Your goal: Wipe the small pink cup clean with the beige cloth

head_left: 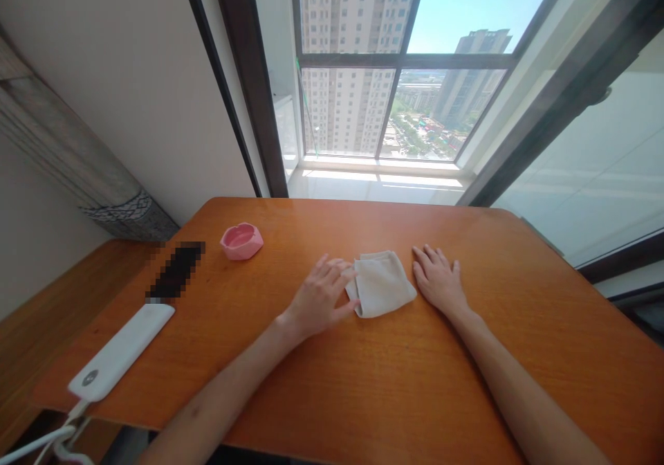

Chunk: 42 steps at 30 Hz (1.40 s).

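Observation:
A folded white cloth lies on the brown wooden table, between my two hands. At its left edge is my left hand, fingers spread, with the thumb and fingertips over or just beside the cloth's border; whether they touch it I cannot tell. My right hand rests palm down on the tabletop, just right of the cloth. Its fingers are stretched out and apart, and nothing is in them.
A pink ashtray stands at the back left. Nearer on the left lies a long white power strip with cables hanging off the table edge. A blurred dark patch sits beyond it. Behind the table are tall windows.

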Motion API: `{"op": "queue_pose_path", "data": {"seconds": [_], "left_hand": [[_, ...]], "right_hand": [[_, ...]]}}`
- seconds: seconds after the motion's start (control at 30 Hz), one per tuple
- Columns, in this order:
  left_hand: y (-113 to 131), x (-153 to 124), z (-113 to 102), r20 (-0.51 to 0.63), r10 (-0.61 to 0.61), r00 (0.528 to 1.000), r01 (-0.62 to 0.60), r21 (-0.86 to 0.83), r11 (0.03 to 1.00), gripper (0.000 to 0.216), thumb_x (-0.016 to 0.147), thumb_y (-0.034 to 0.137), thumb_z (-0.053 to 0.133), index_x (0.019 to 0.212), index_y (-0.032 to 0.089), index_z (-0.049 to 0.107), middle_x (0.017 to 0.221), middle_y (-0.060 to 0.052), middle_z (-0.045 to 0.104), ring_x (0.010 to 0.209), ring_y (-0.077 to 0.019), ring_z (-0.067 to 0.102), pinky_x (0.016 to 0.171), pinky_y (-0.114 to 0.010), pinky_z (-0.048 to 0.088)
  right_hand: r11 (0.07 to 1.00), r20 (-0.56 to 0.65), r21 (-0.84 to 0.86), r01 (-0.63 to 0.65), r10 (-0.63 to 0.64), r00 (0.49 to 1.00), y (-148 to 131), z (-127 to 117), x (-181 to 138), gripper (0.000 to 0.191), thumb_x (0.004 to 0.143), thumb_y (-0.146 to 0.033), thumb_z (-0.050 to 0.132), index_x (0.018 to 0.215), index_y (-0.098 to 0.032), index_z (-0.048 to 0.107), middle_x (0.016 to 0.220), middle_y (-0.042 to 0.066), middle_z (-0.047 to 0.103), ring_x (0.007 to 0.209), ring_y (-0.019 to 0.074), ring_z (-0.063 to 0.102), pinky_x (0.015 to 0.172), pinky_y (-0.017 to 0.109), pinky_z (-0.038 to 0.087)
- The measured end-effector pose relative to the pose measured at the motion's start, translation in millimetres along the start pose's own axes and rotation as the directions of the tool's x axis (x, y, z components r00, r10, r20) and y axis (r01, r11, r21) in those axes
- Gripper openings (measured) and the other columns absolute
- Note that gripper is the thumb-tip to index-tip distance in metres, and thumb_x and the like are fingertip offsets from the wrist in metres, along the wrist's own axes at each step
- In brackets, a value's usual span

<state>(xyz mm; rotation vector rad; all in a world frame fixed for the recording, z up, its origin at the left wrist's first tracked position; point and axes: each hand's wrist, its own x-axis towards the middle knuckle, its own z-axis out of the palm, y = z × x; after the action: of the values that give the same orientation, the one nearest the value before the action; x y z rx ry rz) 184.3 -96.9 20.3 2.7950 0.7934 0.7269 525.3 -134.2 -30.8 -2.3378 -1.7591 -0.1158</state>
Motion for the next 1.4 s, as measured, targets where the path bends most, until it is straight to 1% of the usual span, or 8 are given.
{"op": "queue_pose_path", "data": {"seconds": [0.23, 0.47, 0.63, 0.8, 0.9, 1.03, 1.17, 1.4], "left_hand": [[57.0, 29.2, 58.9, 0.168, 0.074, 0.983, -0.072, -0.018, 0.997, 0.093, 0.1, 0.068, 0.058, 0.17, 0.014, 0.028, 0.178, -0.021, 0.032, 0.166, -0.0401, 0.028, 0.134, -0.062, 0.026], [39.5, 32.1, 46.2, 0.059, -0.147, 0.987, 0.157, -0.261, 0.952, 0.047, 0.108, 0.013, 0.037, 0.149, 0.024, 0.059, 0.144, -0.01, 0.073, 0.135, -0.0228, 0.068, 0.119, -0.041, 0.05], [4.2, 4.7, -19.4, -0.155, -0.682, 0.715, 0.35, -0.765, 0.54, 0.038, 0.111, 0.045, 0.048, 0.127, 0.019, 0.07, 0.118, -0.009, 0.08, 0.107, -0.0242, 0.076, 0.093, -0.033, 0.06], [-29.2, -60.1, -89.1, -0.56, -0.696, 0.45, 0.504, -0.484, 0.716, 0.044, 0.11, 0.047, 0.049, 0.139, 0.018, 0.066, 0.131, -0.012, 0.076, 0.117, -0.0269, 0.072, 0.106, -0.039, 0.056], [-54.3, -103.0, -97.7, -0.633, -0.525, 0.568, 0.607, -0.108, 0.787, 0.048, 0.111, 0.039, 0.043, 0.153, 0.021, 0.057, 0.157, -0.014, 0.062, 0.149, -0.0312, 0.055, 0.127, -0.049, 0.042], [-96.4, -152.1, -67.7, -0.337, -0.57, 0.749, 0.65, 0.208, 0.731, 0.054, 0.111, 0.035, 0.032, 0.158, 0.018, 0.053, 0.167, -0.017, 0.052, 0.162, -0.037, 0.04, 0.131, -0.064, 0.032], [-117.0, -176.2, -40.0, -0.086, -0.665, 0.742, 0.653, 0.318, 0.688, 0.064, 0.11, 0.046, 0.035, 0.165, 0.014, 0.042, 0.172, -0.018, 0.044, 0.164, -0.0404, 0.035, 0.131, -0.068, 0.03], [-80.1, -132.7, -58.4, -0.357, -0.512, 0.781, 0.617, 0.312, 0.723, 0.066, 0.107, 0.051, 0.049, 0.161, 0.013, 0.044, 0.169, -0.023, 0.047, 0.163, -0.0407, 0.037, 0.134, -0.067, 0.025]], "right_hand": [[1.0, -0.002, -0.017, 0.01, -0.01, 1.0, 0.3, 0.2, -0.4, 0.055, 0.112, -0.037, 0.028, 0.158, -0.022, 0.052, 0.17, 0.014, 0.047, 0.159, 0.0387, 0.038, 0.125, 0.077, 0.026], [1.0, -0.012, -0.013, 0.011, -0.012, 1.0, 0.3, 0.2, -1.4, 0.055, 0.112, -0.038, 0.026, 0.158, -0.022, 0.053, 0.171, 0.015, 0.047, 0.158, 0.0389, 0.039, 0.124, 0.079, 0.027], [0.999, -0.005, -0.044, 0.012, -0.012, 1.0, 0.5, 0.2, -0.9, 0.054, 0.112, -0.037, 0.029, 0.159, -0.023, 0.053, 0.17, 0.014, 0.048, 0.158, 0.038, 0.04, 0.124, 0.078, 0.029], [0.999, -0.016, -0.041, 0.017, -0.018, 1.0, 2.1, 1.4, -0.5, 0.054, 0.112, -0.038, 0.03, 0.158, -0.023, 0.053, 0.17, 0.015, 0.048, 0.158, 0.0384, 0.04, 0.124, 0.078, 0.03], [0.999, -0.019, -0.031, 0.017, -0.017, 1.0, 2.4, 1.4, -0.4, 0.054, 0.112, -0.038, 0.029, 0.158, -0.022, 0.053, 0.17, 0.015, 0.048, 0.158, 0.0389, 0.04, 0.123, 0.079, 0.03], [1.0, -0.013, -0.018, 0.019, -0.019, 1.0, 2.4, 1.3, -0.4, 0.055, 0.112, -0.039, 0.027, 0.157, -0.021, 0.053, 0.17, 0.015, 0.047, 0.158, 0.0395, 0.039, 0.123, 0.079, 0.028], [1.0, -0.015, -0.013, 0.014, -0.015, 1.0, 3.1, 2.1, -0.2, 0.054, 0.111, -0.039, 0.029, 0.157, -0.022, 0.053, 0.171, 0.015, 0.047, 0.158, 0.0392, 0.039, 0.124, 0.078, 0.027], [0.999, 0.003, -0.032, 0.007, -0.007, 1.0, 1.2, 0.8, 0.0, 0.055, 0.112, -0.038, 0.028, 0.159, -0.022, 0.052, 0.171, 0.014, 0.047, 0.159, 0.0384, 0.038, 0.124, 0.078, 0.028]]}}
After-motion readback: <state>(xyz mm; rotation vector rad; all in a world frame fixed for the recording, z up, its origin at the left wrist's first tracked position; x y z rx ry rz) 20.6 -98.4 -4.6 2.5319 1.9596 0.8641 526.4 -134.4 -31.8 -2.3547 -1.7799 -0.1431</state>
